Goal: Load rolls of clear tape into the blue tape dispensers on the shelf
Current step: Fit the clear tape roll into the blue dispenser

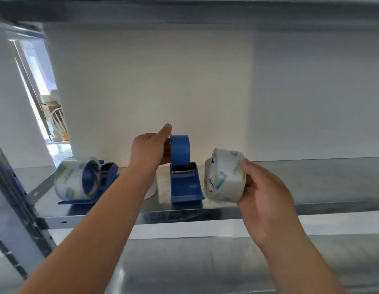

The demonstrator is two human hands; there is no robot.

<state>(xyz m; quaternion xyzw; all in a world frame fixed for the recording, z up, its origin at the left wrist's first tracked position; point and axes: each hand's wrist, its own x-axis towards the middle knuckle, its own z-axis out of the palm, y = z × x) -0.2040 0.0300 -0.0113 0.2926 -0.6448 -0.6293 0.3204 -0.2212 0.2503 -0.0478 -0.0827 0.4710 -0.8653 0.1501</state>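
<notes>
A blue tape dispenser (185, 183) stands in the middle of the metal shelf (311, 187), its round blue hub (180, 150) bare. My left hand (151, 148) grips that hub from the left side. My right hand (263, 189) holds a roll of clear tape (224, 175) just to the right of the dispenser, a little above the shelf. A second blue dispenser (93, 187) sits at the left with a clear tape roll (76, 179) on its hub.
A white round object (151, 187) stands on the shelf behind my left forearm, partly hidden. A lower shelf (205, 262) lies under my arms. The shelf's upright post (14, 209) runs down the left. A white wall backs the shelf.
</notes>
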